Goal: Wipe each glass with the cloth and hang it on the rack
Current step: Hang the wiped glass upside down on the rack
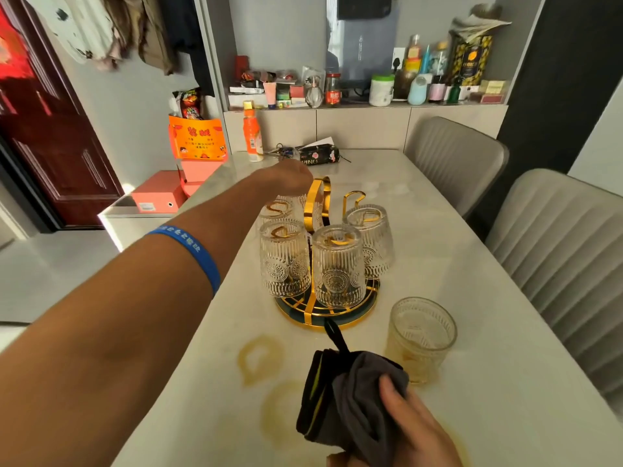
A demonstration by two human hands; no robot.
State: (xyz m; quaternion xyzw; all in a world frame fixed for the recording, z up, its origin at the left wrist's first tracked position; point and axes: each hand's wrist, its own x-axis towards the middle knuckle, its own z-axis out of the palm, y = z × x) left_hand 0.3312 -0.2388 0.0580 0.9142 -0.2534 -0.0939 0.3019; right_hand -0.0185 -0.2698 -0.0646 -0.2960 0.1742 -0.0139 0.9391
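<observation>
The right hand (401, 429) grips a bunched dark grey cloth (350, 402) with thumb and fingers curled round it, low over the tabletop (438, 210) on the near side of the rack (322, 251). The cloth's black loop points toward the rack's round gold base. The left hand (286, 178) reaches over the far side of the rack, fingers bent down onto an upturned ribbed glass (286, 203) there; how firmly it holds I cannot tell. A blue wristband (188, 251) circles that forearm. Three more ribbed glasses hang upside down on the rack's gold hooks: front-left glass (285, 261), front-middle glass (338, 267), right glass (369, 237). One upright glass (419, 335) stands on the tabletop just right of the rack's base. Amber ring stains (259, 358) mark the tabletop nearer than the rack.
</observation>
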